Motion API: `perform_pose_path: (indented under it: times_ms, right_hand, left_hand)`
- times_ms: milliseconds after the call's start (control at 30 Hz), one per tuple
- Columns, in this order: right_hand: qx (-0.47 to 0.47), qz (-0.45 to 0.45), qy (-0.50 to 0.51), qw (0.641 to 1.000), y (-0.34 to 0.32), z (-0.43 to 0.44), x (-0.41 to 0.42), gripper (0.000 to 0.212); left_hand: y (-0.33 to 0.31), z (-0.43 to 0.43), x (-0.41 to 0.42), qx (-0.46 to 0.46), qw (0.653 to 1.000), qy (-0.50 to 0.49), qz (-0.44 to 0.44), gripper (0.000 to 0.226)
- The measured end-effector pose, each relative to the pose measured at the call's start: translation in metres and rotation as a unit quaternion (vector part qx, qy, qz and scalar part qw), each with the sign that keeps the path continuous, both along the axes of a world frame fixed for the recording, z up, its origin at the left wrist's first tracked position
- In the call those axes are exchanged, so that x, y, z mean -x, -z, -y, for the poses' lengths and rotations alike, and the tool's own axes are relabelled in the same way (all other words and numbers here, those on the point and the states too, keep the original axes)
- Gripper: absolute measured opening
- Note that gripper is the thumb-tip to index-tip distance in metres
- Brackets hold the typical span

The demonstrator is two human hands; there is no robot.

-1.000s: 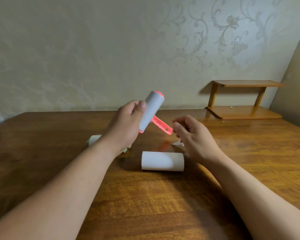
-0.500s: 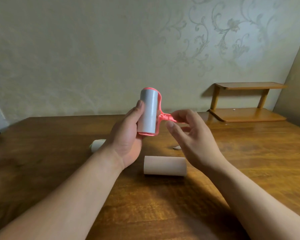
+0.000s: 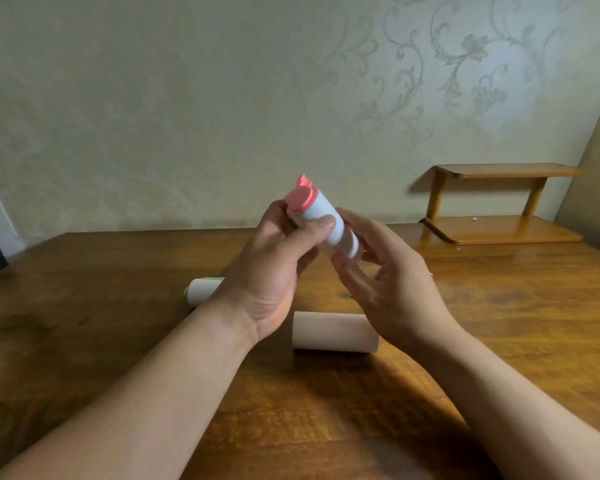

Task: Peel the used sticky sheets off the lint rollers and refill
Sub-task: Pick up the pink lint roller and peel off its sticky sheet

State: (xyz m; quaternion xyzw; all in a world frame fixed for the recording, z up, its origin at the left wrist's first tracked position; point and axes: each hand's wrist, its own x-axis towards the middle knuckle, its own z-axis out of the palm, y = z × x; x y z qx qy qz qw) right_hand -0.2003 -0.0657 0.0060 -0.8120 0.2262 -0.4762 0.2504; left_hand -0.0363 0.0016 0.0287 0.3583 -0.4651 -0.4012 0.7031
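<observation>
- The left hand (image 3: 274, 271) grips the lint roller (image 3: 328, 223) above the table; its thumb lies across the front of the white roll and its fingers are curled round behind.
- The right hand (image 3: 388, 285) is closed on the lower end of the same lint roller, with the thumb below and the fingers behind it. Both hands are close together.
- The lint roller is tilted, with its pink end cap (image 3: 300, 199) up and to the left.
- On the table (image 3: 84, 341), just near of the hands, a loose roll (image 3: 333, 332) lies on its side.
- To the left, partly hidden behind the left wrist, a second roller (image 3: 201, 291) lies on the table; it has a green edge.
- At the far right a small wooden shelf (image 3: 499, 233) stands on the table against the wall (image 3: 153, 98). A tiny white speck (image 3: 474, 219) lies on its lower board.
</observation>
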Motion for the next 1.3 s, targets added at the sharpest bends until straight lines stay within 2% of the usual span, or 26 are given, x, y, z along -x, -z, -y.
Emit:
perform_pose_path:
  times_ms: [133, 233, 300, 400, 533, 600, 767, 900, 1067, 1200, 1300]
  right_hand:
    - [0.063, -0.008, 0.061, 0.996, 0.001, 0.005, 0.003, 0.055]
    - [0.076, 0.017, 0.086, 0.993, 0.001, 0.007, 0.004, 0.065]
    - [0.021, 0.039, 0.087, 0.995, 0.001, 0.01, 0.004, 0.081]
    - [-0.151, 0.075, 0.015, 0.986, -0.002, 0.012, 0.006, 0.091]
    - [-0.285, 0.138, -0.162, 0.935, -0.003, 0.013, 0.006, 0.05]
    - [-0.322, 0.172, -0.192, 0.911, -0.004, 0.014, 0.004, 0.047]
    - [-0.35, 0.233, -0.238, 0.875, -0.008, 0.018, 0.006, 0.056]
    - [-0.4, 0.286, -0.255, 0.833, -0.01, 0.02, 0.008, 0.046]
    - [-0.387, 0.25, -0.219, 0.86, -0.009, 0.021, 0.011, 0.04]
    - [-0.391, 0.233, -0.252, 0.854, -0.009, 0.022, 0.012, 0.033]
    - [-0.398, 0.219, -0.28, 0.846, -0.009, 0.021, 0.012, 0.032]
  left_hand:
    - [0.0, -0.003, -0.002, 0.004, 1.0, -0.018, 0.024, 0.022]
    - [-0.002, -0.003, -0.003, 0.023, 0.999, -0.019, -0.03, 0.033]
    - [-0.003, -0.003, -0.003, 0.031, 0.997, -0.016, -0.07, 0.045]
    - [-0.004, -0.004, -0.002, 0.033, 0.996, -0.011, -0.08, 0.048]
    - [-0.003, -0.004, -0.003, 0.02, 0.997, -0.01, -0.076, 0.052]
    - [-0.002, -0.004, -0.005, -0.004, 0.998, -0.023, -0.057, 0.056]
    - [0.001, -0.005, -0.007, -0.04, 0.999, -0.036, -0.002, 0.048]
    - [0.004, -0.005, -0.004, -0.043, 0.999, -0.021, 0.025, 0.046]
    - [0.007, -0.007, -0.001, -0.071, 0.993, -0.015, 0.092, 0.047]
    - [0.003, -0.008, 0.003, -0.08, 0.996, 0.009, 0.034, 0.055]
    - [0.0, -0.01, 0.005, -0.089, 0.996, 0.005, 0.007, 0.049]
